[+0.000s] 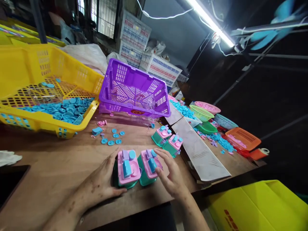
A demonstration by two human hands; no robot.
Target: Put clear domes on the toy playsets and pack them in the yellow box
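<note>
Two small toy blocks with green bodies, pink tops and blue parts stand side by side at the near edge of the wooden table [60, 166]. My left hand [103, 184] wraps round the left toy [127, 168], thumb in front of it and fingers behind. My right hand [169, 175] has its fingers spread, touching the right side of the right toy [149, 165]. Two more of the same toys [168, 139] stand just beyond, untouched.
A yellow crate [48, 120] with several blue parts sits at the left, a tilted purple crate [134, 110] behind the toys. Loose blue discs [112, 138] lie between. Small coloured baskets [204, 112] and blue pieces line the far right. A yellow bin [260, 205] is below right.
</note>
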